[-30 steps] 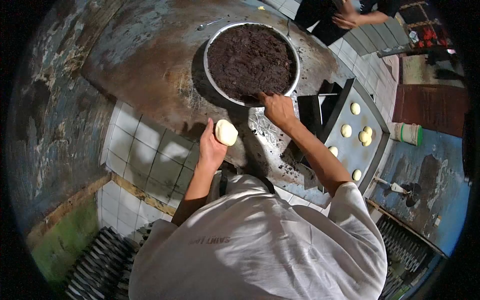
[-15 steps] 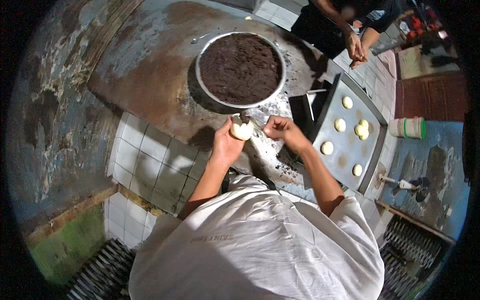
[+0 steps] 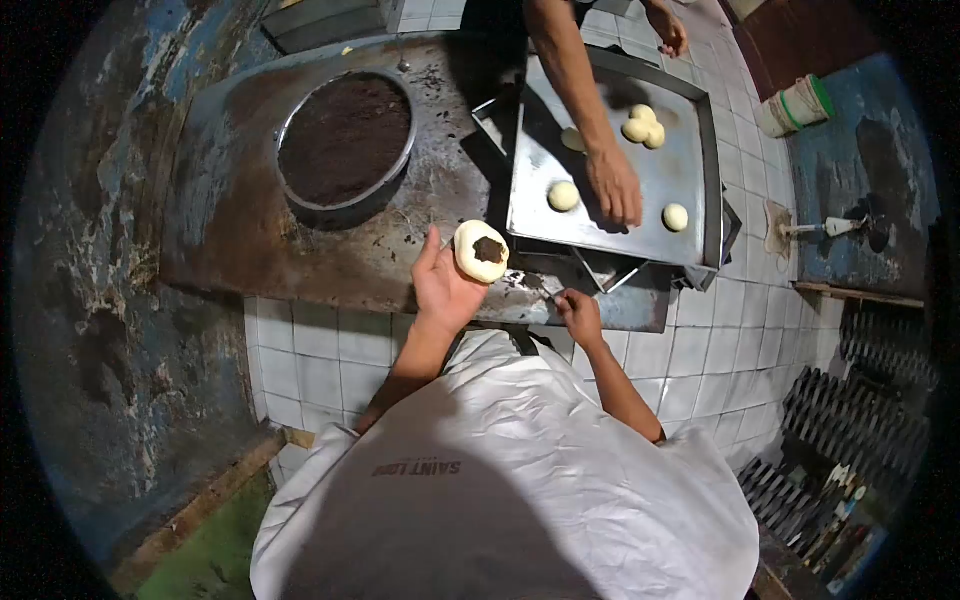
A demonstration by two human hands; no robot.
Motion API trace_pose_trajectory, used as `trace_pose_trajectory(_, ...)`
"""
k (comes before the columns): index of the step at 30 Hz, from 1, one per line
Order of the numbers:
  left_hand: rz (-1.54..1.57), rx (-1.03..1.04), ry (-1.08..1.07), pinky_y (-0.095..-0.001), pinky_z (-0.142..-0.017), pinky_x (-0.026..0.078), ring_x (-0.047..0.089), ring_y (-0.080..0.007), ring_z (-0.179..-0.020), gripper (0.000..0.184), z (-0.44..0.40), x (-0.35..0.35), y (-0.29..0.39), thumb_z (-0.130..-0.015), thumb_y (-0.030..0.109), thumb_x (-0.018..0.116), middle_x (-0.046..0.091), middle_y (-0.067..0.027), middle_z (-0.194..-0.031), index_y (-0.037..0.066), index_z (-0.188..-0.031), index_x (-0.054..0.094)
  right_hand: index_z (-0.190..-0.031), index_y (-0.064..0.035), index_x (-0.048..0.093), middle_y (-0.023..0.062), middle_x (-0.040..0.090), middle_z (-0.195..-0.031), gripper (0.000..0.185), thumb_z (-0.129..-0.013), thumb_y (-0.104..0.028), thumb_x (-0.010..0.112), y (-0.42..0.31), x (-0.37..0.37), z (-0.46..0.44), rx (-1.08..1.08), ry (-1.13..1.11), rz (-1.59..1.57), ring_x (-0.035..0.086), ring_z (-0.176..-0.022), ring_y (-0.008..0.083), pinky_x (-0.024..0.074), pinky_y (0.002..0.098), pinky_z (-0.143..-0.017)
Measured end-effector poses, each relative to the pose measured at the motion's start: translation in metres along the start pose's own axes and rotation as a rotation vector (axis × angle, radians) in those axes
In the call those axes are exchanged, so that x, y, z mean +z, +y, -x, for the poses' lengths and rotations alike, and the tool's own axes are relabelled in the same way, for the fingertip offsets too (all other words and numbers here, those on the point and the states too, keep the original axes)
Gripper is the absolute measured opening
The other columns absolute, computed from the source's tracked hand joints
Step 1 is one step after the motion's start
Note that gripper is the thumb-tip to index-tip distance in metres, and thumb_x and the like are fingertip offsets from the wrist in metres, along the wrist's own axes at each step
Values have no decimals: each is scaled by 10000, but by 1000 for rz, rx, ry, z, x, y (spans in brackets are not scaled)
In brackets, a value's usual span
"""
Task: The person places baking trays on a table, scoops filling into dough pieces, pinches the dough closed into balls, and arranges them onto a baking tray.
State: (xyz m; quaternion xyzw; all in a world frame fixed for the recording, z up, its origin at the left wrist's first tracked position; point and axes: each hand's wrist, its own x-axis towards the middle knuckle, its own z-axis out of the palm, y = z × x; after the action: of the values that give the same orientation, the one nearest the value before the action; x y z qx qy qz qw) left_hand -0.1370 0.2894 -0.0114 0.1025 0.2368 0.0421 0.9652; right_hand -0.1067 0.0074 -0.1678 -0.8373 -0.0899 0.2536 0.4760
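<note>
My left hand (image 3: 447, 288), palm up, holds a flattened piece of pale dough (image 3: 467, 262) with a dark lump of filling (image 3: 488, 250) on it. To its right my right hand (image 3: 580, 317) pinches the handle of a small spoon (image 3: 541, 287), whose tip points toward the dough. A round metal basin (image 3: 408, 150) full of dark crumbly filling (image 3: 345, 140) stands on the worn table (image 3: 230, 235), up and to the left of my hands.
A metal tray (image 3: 610, 238) with several pale dough balls (image 3: 563, 196) lies at the right. A co-worker's hand (image 3: 615, 187) reaches down over it; their other hand (image 3: 668, 28) is beyond. A bucket (image 3: 797, 105) stands farther right.
Dark filling now lies on the dough, and my right hand has drawn back with the spoon. The co-worker's arm has come over the tray. The view has turned right.
</note>
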Motion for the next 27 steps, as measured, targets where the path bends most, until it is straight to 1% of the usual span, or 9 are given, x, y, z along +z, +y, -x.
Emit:
trace_pose_trajectory(1, -5, -22, -24, -460, -1056, 443, 587, -301, -1192, 632, 0, 0, -9, -991, 553, 546, 641, -151, -1225, -9, -1282, 555, -970, -4, 687, 133, 728, -883, 181, -984, -172, 620, -4, -9, -1, -73, 68, 455, 698, -783, 321, 531, 414, -734)
trace_pose_trajectory(3, 74, -103, -56, -482, -1114, 408, 562, -329, -1254, 680, 1, 0, -23, -998, 543, 533, 599, -186, -1331, -39, -1350, 510, -1055, -20, 704, 210, 720, -1023, 235, -986, -220, 603, -20, -11, -3, -77, 61, 410, 685, -898, 417, 534, 438, -793)
trace_pose_trajectory(5, -21, -61, -32, -459, -1047, 452, 605, -292, -1161, 577, 10, 12, -42, -1009, 522, 532, 644, -150, -1213, 4, -1261, 563, -1162, -48, 704, 170, 735, -1065, 298, -1016, -281, 591, -51, -7, -3, -347, 246, 215, 707, -946, 349, 535, 408, -832)
trace_pose_trajectory(9, -184, 16, 13, -385, -942, 519, 650, -229, -1056, 369, 8, 10, -70, -1061, 410, 489, 670, -96, -1108, 65, -1144, 590, -1412, -49, 555, 35, 645, -1290, 499, -1058, -401, 537, -159, -30, -4, 56, -309, -825, 614, -1140, 189, 487, 344, -968)
trace_pose_trajectory(11, -251, 41, 121, -367, -941, 522, 652, -208, -1047, 273, 11, 9, -75, -1038, 289, 547, 673, -83, -1084, 49, -1161, 588, -1444, -56, 516, 62, 595, -1363, 492, -1027, -302, 605, -169, -38, -4, 172, -427, -982, 576, -1209, 186, 469, 331, -1005)
trace_pose_trajectory(15, -566, 74, 109, -331, -923, 530, 654, -185, -1060, 281, 16, -8, -57, -955, 87, 598, 678, -84, -1119, 16, -1226, 578, -1402, -25, 520, 148, 599, -1318, 634, -825, -146, 754, -168, -51, -3, -171, -431, -475, 566, -1240, 261, 465, 363, -1016)
trace_pose_trajectory(17, -808, 12, 91, -304, -896, 540, 649, -176, -1087, 459, 25, -1, -52, -850, -74, 592, 671, -100, -1170, -7, -1302, 552, -1404, -26, 506, 189, 600, -1289, 665, -782, -82, 737, -173, -55, 5, -650, -161, 54, 592, -1207, 357, 488, 385, -999)
trace_pose_trajectory(23, -1081, 229, 48, -293, -915, 544, 650, -161, -1045, 543, 34, 3, -42, -794, -122, 715, 683, -98, -1160, -3, -1314, 614, -1304, -19, 601, 195, 650, -1250, 510, -813, -83, 725, -180, -44, 6, -639, -17, 233, 628, -1155, 370, 524, 412, -946)
trace_pose_trajectory(27, -1071, 484, 66, -283, -901, 537, 645, -152, -1040, 461, 41, 9, -25, -804, -90, 762, 696, -97, -1130, 11, -1247, 681, -1136, 11, 704, 210, 704, -1130, 286, -870, -93, 718, -217, -38, 18, -466, 0, -8, 681, -1043, 378, 541, 411, -889)
